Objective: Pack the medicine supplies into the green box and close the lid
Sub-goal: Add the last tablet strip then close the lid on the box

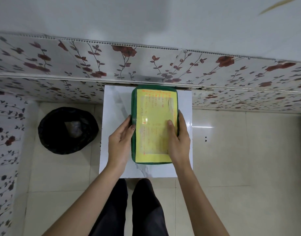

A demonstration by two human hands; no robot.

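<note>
The green box (133, 133) sits lengthwise on the small white table (112, 116), its far end close to the floral wall (146, 65). I see its lid (154, 125) lying flat over the body, a yellow sheet with orange print taped across the top, and no medicine supplies anywhere outside it. So I judge the packing done and the closing either finished or in its last press.

My left hand (120, 143) cups the left wall of the box, fingers together and curled against the green rim, the thumb lying along the edge. I read that as a brace, so the box does not slide on the smooth tabletop when pressure comes from the other side. My right hand (177, 142) wraps the right wall, its fingers pressed together down the side, while the thumb lies flat on the lid. That thumb looks placed to push the lid down onto its seat. Whether the lid has clicked home I cannot tell; no gap shows along the near edge.

The box stands near the middle of the table, which leaves bare margin all round for both palms. To the left, on the tiled floor, stands a black bin (68, 130), well apart from the work.
</note>
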